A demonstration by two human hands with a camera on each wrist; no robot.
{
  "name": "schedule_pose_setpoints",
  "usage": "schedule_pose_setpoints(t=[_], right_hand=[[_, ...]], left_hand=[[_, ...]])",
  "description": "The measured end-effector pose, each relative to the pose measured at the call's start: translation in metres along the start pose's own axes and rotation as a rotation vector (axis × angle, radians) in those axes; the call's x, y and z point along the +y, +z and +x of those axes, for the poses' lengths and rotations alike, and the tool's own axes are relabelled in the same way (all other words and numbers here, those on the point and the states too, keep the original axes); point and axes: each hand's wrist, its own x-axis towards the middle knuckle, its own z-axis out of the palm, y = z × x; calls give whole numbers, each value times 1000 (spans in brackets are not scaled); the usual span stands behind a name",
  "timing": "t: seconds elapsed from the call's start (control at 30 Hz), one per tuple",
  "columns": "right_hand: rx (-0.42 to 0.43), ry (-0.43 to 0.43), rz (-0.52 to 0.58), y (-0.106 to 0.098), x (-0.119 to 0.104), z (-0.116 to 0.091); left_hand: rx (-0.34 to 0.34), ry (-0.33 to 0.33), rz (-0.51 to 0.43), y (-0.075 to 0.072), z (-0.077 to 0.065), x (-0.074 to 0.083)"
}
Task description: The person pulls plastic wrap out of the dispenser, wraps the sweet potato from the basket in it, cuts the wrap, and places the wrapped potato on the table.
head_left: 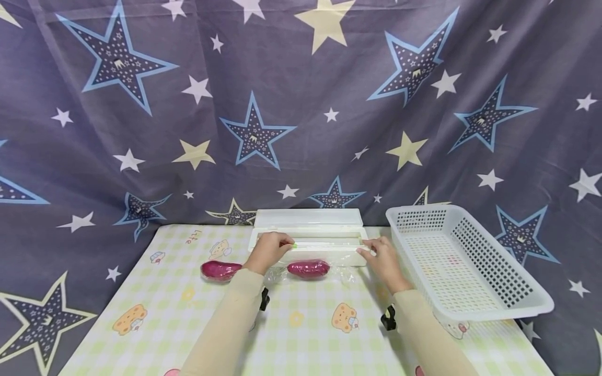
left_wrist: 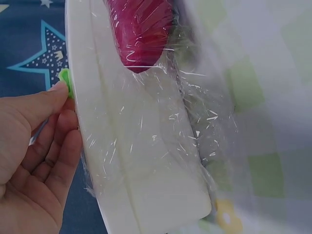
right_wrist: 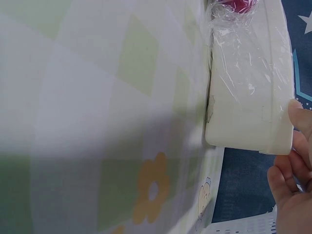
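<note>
An open white cling film dispenser (head_left: 350,257) stands at the back of the table, its lid (head_left: 308,217) raised. My left hand (head_left: 268,253) pinches the small green slider (left_wrist: 65,80) on its front edge between thumb and finger. My right hand (head_left: 386,263) grips the dispenser's right end, thumb on the top edge and fingers against the end. Clear film (left_wrist: 141,122) hangs over the dispenser's front onto the table. An oblong, purple-red vegetable (head_left: 308,269) lies with the film in front of the dispenser. Beside my left wrist is a second such vegetable (head_left: 218,270), film-wrapped.
A white perforated plastic basket (head_left: 510,312) stands at the right, beyond my right forearm. The table wears a green-checked cloth (head_left: 155,292) with cartoon prints. Behind it hangs a dark curtain (head_left: 301,141) patterned with stars.
</note>
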Motion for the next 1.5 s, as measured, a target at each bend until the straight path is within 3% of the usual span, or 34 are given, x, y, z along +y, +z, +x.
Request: schedule_pose_setpoints(t=[1.13,1.37,1.5], right_hand=[[8,12,38,0,-2,-3],[-1,20,45,1,-1,-2],[-14,38,47,0,-1,-2]], left_hand=[[-19,45,49,19,9,24],[-27,4,45,24,11,25],[-27,19,50,24,12,26]])
